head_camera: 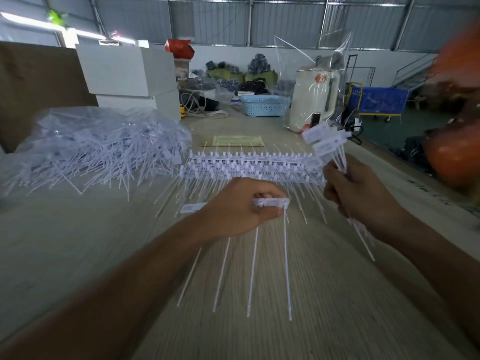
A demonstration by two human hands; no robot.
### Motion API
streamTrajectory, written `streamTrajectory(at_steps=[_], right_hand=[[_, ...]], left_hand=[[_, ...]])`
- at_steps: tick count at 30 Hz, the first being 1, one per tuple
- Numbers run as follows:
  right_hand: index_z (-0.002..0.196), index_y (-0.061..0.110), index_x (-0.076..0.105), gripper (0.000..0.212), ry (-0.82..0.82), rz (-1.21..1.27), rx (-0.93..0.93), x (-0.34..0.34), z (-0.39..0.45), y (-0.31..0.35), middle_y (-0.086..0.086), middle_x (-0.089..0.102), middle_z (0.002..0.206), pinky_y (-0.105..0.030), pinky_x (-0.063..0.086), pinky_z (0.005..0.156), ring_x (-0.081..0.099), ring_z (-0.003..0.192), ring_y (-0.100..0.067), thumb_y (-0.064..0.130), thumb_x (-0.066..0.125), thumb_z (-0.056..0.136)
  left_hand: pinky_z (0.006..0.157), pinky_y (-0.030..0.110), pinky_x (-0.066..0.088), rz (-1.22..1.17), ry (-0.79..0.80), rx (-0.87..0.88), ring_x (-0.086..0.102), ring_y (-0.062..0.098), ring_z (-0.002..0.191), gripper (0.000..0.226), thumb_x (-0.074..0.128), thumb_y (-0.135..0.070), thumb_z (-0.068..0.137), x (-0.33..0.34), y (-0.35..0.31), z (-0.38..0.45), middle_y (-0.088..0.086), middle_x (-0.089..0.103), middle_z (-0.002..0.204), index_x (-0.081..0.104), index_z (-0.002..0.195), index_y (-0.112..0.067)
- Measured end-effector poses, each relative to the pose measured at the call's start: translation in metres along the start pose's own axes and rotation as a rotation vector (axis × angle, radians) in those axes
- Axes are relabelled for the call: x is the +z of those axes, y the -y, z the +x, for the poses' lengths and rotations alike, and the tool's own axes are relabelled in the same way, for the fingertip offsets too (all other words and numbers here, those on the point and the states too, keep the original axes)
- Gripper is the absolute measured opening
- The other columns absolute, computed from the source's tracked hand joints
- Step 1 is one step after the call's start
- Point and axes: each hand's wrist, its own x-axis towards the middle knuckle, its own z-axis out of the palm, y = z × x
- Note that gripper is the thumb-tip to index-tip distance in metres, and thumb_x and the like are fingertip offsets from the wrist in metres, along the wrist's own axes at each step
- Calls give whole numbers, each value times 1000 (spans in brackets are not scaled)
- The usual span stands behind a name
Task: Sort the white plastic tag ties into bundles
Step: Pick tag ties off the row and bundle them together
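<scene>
Your left hand point(241, 206) grips a white plastic strip of joined ties point(271, 202), your right hand point(355, 193) holds a bundle point(330, 144); the big loose heap point(98, 149) remains unsorted

The curled left hand point(241, 206) hides most of its white plastic tag strip point(271, 202); large orange shapes point(457, 141) beyond the right hand point(355, 193) are blurred.
</scene>
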Motion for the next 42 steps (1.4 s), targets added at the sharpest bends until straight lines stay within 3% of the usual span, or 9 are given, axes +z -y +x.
streamTrajectory(at_steps=[5, 10, 15, 19, 23, 28, 33, 39, 42], right_hand=[[85, 19, 42, 24, 27, 93, 84, 1, 0, 0, 0, 59, 56, -30, 36, 43, 43, 42, -11, 28, 37, 108], [97, 18, 40, 18, 196, 286, 121, 10, -6, 3, -12, 59, 63, -27, 34, 39, 40, 42, -21, 32, 38, 108], [84, 24, 53, 23, 206, 272, 188, 16, -7, 2, 8, 37, 53, -21, 23, 39, 26, 43, -8, 32, 47, 105], [80, 18, 65, 27, 230, 305, 264, 20, -9, 6, 9, 32, 50, -21, 22, 38, 24, 43, -8, 38, 60, 98], [77, 16, 69, 41, 327, 289, 280, 22, -12, 8, 8, 32, 49, -17, 21, 37, 25, 41, -8, 54, 62, 90], [66, 18, 61, 35, 249, 293, 239, 23, -11, 5, 4, 32, 50, -18, 24, 36, 27, 39, -9, 37, 66, 93], [60, 23, 60, 39, 234, 354, 267, 20, -9, 3, 5, 30, 51, -21, 19, 40, 23, 42, -10, 37, 63, 96], [62, 17, 64, 38, 176, 158, 32, 21, -10, 3, 6, 39, 46, -23, 28, 41, 31, 40, -11, 34, 63, 96], [63, 13, 65, 37, 108, 4, -142, 19, -11, 4, 7, 43, 46, -14, 31, 45, 36, 41, -5, 32, 64, 96]], left_hand=[[87, 35, 54, -28, -9, -49, 68, 8, 95, 31, 62, -14, 98, -1, -3, -1, -7, 71, 112, 67, 128, -19], [85, 55, 53, -39, -17, -83, 67, 34, 94, 41, 48, -1, 100, -1, -5, -1, -2, 70, 112, 62, 135, -18], [76, 45, 54, -38, -75, -68, 70, 19, 87, 39, 55, -2, 96, 0, -3, 1, -10, 70, 100, 60, 129, -23], [84, 41, 56, -122, -111, -39, 67, 5, 95, 34, 61, -1, 93, 1, -3, 0, -5, 71, 102, 53, 120, -20], [81, 46, 58, -182, -136, 1, 68, 9, 94, 37, 67, -2, 89, 2, -4, 0, -4, 65, 105, 51, 115, -22], [82, 34, 57, -137, -162, 25, 67, 7, 93, 35, 68, -9, 90, 1, 0, 1, -6, 68, 102, 49, 116, -23], [61, 42, 57, 107, -94, -25, 68, 14, 69, 26, 65, -21, 91, -1, 5, 0, -10, 71, 93, 56, 115, -27], [59, 29, 40, 253, -114, 14, 49, -2, 60, 11, 61, -28, 98, -1, 7, 3, -19, 53, 69, 64, 106, -21], [63, 32, 48, 195, -73, 22, 57, 7, 62, 12, 56, -21, 101, 1, 5, 1, -13, 58, 71, 65, 104, -14]])
